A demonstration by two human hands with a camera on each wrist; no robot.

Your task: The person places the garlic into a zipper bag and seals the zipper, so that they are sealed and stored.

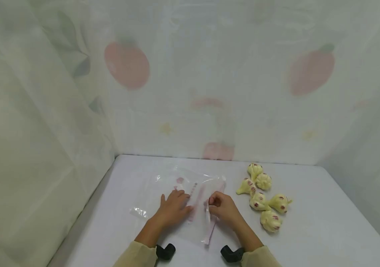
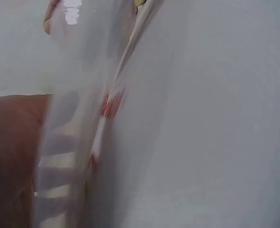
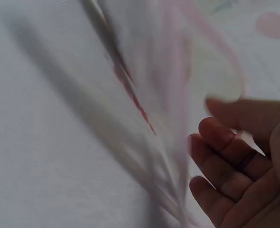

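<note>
The left hand (image 1: 172,207) presses flat on the clear bag (image 1: 183,185); the right hand (image 1: 222,207) pinches its edge, nearer the garlic bulbs (image 1: 263,194) right of the bag.

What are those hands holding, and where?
The right hand pinches the clear plastic bag at its pink-striped edge; the left hand presses flat on it.

Both forearms are extended toward twelve o'clock, wrists close together. The left hand (image 1: 173,207) is laid flat, palm down, fingers spread toward one o'clock. The right hand (image 1: 221,207) is curled, fingertips pinched toward eleven o'clock.
</note>
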